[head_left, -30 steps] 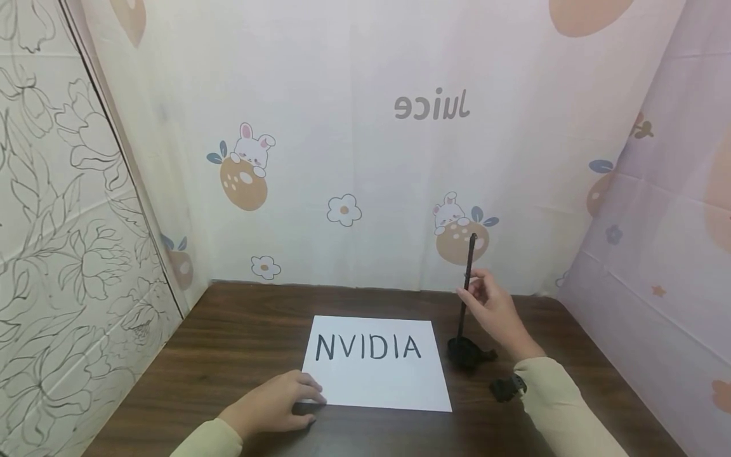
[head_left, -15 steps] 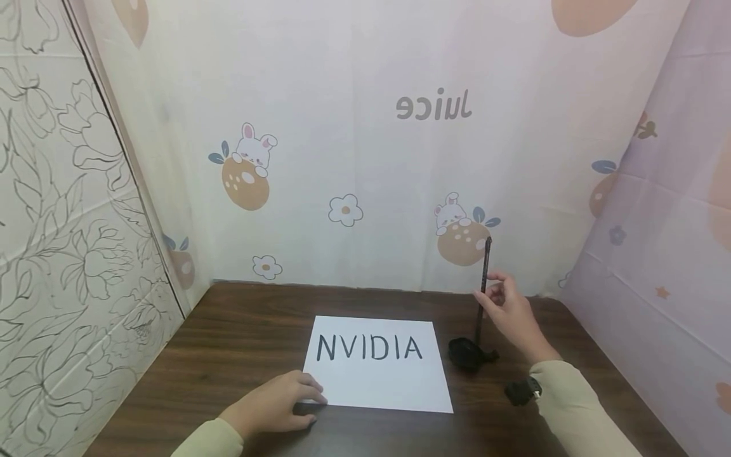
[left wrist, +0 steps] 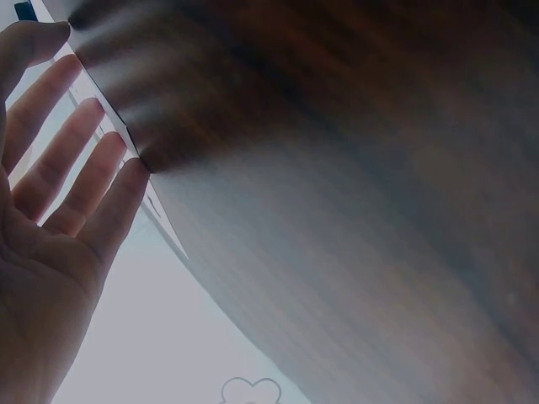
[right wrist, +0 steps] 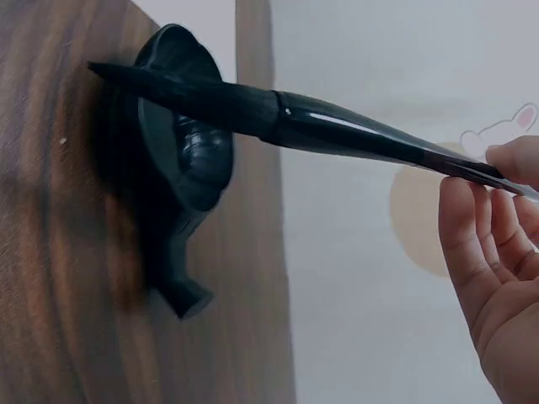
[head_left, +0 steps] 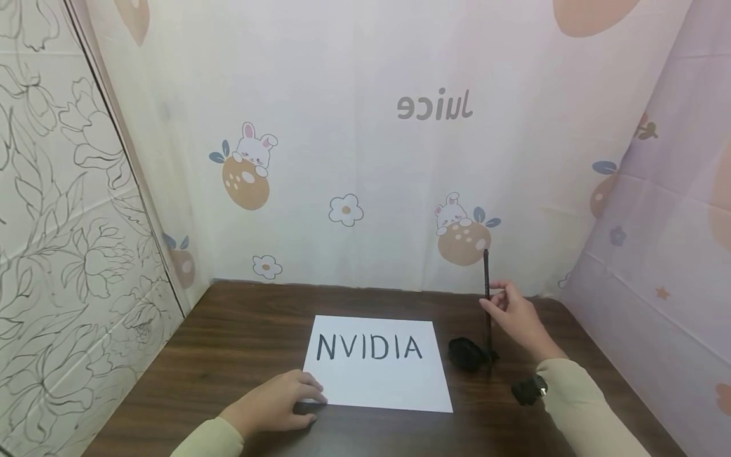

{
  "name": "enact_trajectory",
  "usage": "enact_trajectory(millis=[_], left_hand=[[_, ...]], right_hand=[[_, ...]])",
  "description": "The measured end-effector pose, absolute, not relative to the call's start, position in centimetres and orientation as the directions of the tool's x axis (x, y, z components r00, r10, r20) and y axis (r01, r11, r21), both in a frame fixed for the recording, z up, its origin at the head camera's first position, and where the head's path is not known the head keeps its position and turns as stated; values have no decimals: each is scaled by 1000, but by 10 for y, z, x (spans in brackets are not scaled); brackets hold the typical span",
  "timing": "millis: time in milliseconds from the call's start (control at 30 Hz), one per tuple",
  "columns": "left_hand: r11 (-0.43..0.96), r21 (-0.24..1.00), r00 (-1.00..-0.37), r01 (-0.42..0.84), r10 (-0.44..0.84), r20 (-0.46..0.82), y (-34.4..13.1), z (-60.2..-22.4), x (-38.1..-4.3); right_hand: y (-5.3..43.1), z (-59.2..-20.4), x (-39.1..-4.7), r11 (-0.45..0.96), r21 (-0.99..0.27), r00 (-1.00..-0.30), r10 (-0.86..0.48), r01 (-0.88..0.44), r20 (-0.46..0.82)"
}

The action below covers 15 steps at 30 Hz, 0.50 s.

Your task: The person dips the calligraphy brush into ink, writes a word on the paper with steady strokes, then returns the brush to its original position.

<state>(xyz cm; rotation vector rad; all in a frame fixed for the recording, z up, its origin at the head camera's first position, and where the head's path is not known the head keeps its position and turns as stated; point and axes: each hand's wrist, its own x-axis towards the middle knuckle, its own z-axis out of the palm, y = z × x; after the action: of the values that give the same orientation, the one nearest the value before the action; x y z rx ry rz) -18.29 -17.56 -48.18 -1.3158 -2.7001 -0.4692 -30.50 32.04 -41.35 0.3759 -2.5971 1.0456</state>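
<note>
My right hand (head_left: pixel 516 317) pinches a black calligraphy brush (head_left: pixel 487 273) by the upper handle, between thumb and fingertips. In the right wrist view, the brush (right wrist: pixel 337 126) points its dark bristles down, passing in front of a black ink dish (right wrist: pixel 209 168). Whether the tip touches anything I cannot tell. From the head view, that ink dish (head_left: pixel 465 354) sits just right of a white sheet of paper (head_left: pixel 382 384) lettered "NVIDIA" in black. My left hand (head_left: pixel 276 403) rests at the sheet's lower left corner. Its fingers (left wrist: pixel 52 168) look extended in the left wrist view.
The brown wood-grain table (head_left: pixel 240 343) lies under everything. A printed curtain (head_left: pixel 354 146) hangs behind its back edge, and more patterned sheets stand left and right. A black device (head_left: pixel 529 390) is strapped at my right wrist.
My right hand has carried the brush from the ink dish's bowl rightward to near its handle, then lowered it a little. The left hand and paper stay put.
</note>
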Motion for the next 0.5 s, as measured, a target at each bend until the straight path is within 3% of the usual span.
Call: enact_trajectory(millis=[233, 500], left_hand=[[577, 223, -618, 786, 752, 231, -175, -482, -183], [575, 224, -616, 787, 753, 230, -175, -482, -184]], right_hand=[[329, -425, -306, 724, -649, -971, -135, -234, 200], [333, -438, -307, 741, -647, -984, -149, -179, 102]])
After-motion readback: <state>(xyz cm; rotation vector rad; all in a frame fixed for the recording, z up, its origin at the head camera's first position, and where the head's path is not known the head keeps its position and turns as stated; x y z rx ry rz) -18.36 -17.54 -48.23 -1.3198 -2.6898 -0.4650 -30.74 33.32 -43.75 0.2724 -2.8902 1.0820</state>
